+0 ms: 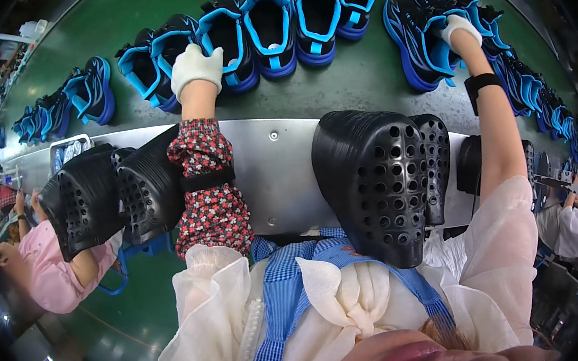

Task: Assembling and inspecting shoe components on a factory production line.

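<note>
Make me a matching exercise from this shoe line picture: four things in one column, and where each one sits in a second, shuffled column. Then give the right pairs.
Things:
1. left hand
2. right hand
3. black perforated mould
4. person in pink

Places:
A. far left edge, beside the metal ledge
B. on a shoe in the middle row on the green belt
C. standing on the metal ledge, centre
D. on the blue and black shoes at the right

Pairs: 1-B, 2-D, 3-C, 4-A
</note>
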Tool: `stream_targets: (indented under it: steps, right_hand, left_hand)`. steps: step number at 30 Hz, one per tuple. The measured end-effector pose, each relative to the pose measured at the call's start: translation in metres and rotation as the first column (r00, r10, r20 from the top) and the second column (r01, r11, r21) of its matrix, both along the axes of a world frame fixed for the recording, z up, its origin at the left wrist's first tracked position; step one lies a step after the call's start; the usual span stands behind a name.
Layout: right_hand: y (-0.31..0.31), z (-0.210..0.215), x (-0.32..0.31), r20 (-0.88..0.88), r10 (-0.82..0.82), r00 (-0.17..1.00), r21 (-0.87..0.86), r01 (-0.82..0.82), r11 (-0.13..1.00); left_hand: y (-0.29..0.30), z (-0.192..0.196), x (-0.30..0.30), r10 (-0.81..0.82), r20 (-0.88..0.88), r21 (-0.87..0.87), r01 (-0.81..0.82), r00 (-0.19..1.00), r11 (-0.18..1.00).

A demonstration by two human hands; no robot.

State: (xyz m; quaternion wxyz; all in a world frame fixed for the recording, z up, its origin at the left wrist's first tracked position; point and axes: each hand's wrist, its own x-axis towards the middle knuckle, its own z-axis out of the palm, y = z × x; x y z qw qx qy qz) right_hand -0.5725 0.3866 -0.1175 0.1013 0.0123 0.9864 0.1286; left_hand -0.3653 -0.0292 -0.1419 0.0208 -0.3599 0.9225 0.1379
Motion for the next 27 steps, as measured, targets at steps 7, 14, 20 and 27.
stream_targets:
  steps: [7, 14, 20, 27]
  right_hand:
    - [-0.08, 0.053, 0.055, -0.171, 0.579, 0.797, -0.179, -0.603, 0.778]
    - [-0.156, 0.004, 0.098, -0.049, 0.685, 0.727, -0.142, -0.684, 0.715]
    - [-0.125, 0.004, 0.093, 0.147, 0.611, 0.778, -0.205, -0.581, 0.788]
    - [-0.057, 0.015, 0.099, 0.286, 0.478, 0.831, -0.253, -0.415, 0.874]
  left_hand:
    - [-0.018, -0.009, -0.005, -0.086, 0.224, 0.051, 0.077, 0.971, 0.996]
    - [-0.001, -0.001, -0.011, -0.113, 0.23, 0.023, 0.111, 0.967, 0.994]
    - [0.018, -0.017, -0.008, -0.212, 0.113, 0.04, 0.209, 0.971, 0.977]
    - [0.066, -0.01, -0.013, -0.406, 0.078, 0.108, 0.397, 0.911, 0.912]
